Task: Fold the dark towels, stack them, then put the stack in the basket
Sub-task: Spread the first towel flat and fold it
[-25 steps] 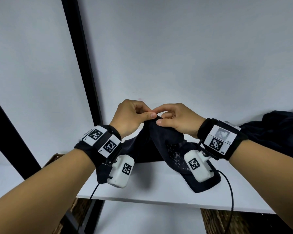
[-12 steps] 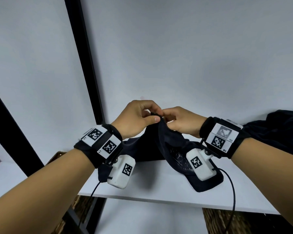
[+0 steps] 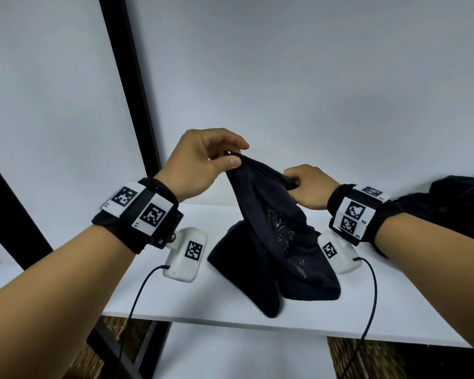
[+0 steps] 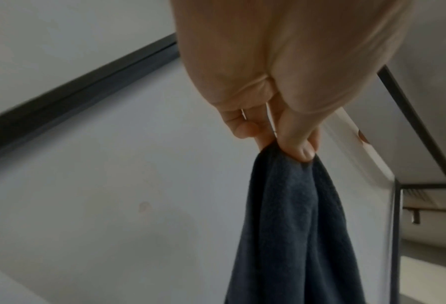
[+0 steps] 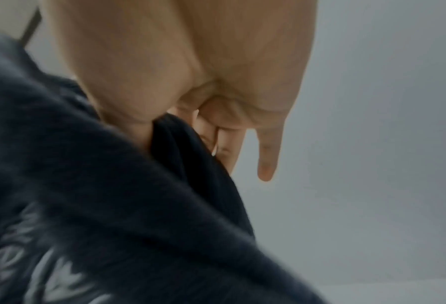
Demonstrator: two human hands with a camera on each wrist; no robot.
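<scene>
A dark navy towel [image 3: 274,236] with a pale embroidered pattern hangs between my two hands above the white table [image 3: 175,305]; its lower end rests bunched on the table. My left hand [image 3: 230,160] pinches its top edge between thumb and fingers, which the left wrist view shows as the towel [image 4: 292,226] hanging from my left hand [image 4: 294,148]. My right hand [image 3: 293,181] grips the same edge a little lower and to the right. In the right wrist view the towel [image 5: 112,205] passes between thumb and fingers of my right hand [image 5: 180,127]. A woven basket [image 3: 394,362] sits below the table.
A heap of more dark towels [image 3: 435,206] lies at the right on the table, behind my right forearm. A black frame post [image 3: 132,88] rises at the left against the white wall. Wicker [image 3: 115,337] shows under the table's left front edge.
My hands, pinching the towel edge close together before, have drawn apart. The left hand has risen and moved left, the right has slid right along the edge. The towel now hangs more stretched.
</scene>
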